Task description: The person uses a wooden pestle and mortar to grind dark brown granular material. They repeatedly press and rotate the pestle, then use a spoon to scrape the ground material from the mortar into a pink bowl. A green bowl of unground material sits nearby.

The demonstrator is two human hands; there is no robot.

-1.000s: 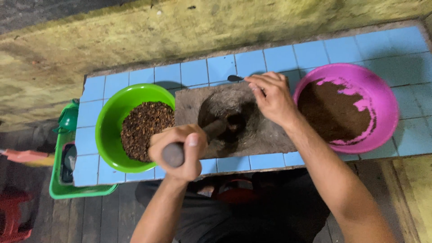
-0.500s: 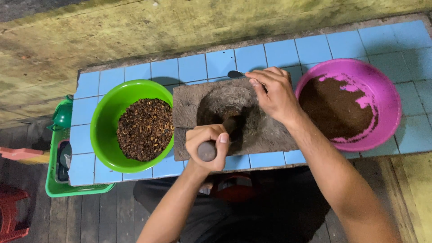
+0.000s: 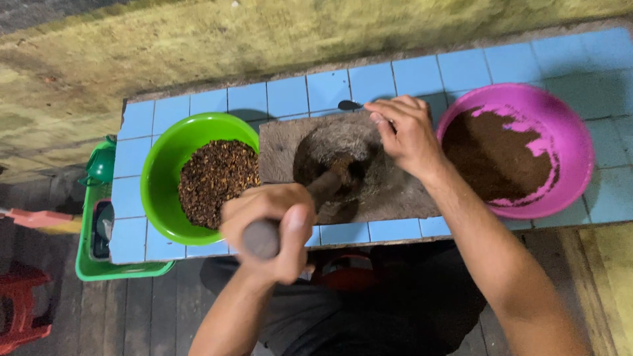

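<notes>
Pestle: a dark stone pestle (image 3: 310,201) lies slanted, its working tip down in the hollow of the mortar, its butt end raised toward the person and to the left.
Long axis: runs from the hollow, up and right, down to the left hand, lower left; the tip lies away from the body.
Left hand: the left hand (image 3: 273,227) is clenched round the butt of the pestle, thumb on top; it is the hand on the tool.
Right hand: the right hand (image 3: 407,135) rests on the far right rim of the mortar, fingers (image 3: 386,125) bent and pressing on the stone, holding nothing loose.
Mortar: a flat grey stone mortar (image 3: 283,148) sits on the worktop between two bowls; dark ground matter lies in its hollow.
Green bowl: the green bowl (image 3: 161,178) touches the mortar's left side, holding coarse brown bits.
Pink bowl: the pink bowl (image 3: 567,138) sits just right, holding fine brown powder.
Worktop: blue-tiled worktop (image 3: 290,95) against a rough yellowish wall.
Below left: a green crate (image 3: 89,267) on the floor.
</notes>
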